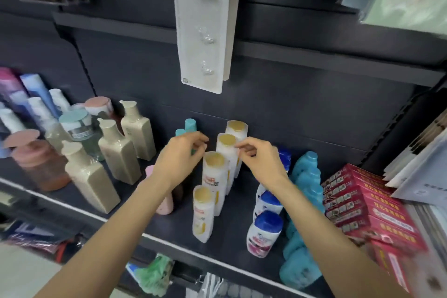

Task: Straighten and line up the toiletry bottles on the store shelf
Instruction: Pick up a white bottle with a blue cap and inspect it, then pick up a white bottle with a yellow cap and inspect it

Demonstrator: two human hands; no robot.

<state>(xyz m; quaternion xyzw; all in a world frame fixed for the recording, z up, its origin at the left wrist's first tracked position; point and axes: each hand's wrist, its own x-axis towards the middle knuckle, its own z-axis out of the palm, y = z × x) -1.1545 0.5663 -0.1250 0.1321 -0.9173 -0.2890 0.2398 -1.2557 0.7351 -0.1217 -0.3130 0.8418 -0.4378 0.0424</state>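
Four gold-capped white bottles (202, 213) stand in a row running front to back on the shelf (232, 244), and over the third I hold my left hand (180, 156) and right hand (260, 158), fingers curled as if pinching, though whether they touch it I cannot tell.

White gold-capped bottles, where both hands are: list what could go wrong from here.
1. The white gold-capped bottles stand in a tight row; nudging one could topple the others like dominoes.
2. The left hand works beside the pink bottle and could knock it.
3. The right hand could brush the blue-capped bottles.
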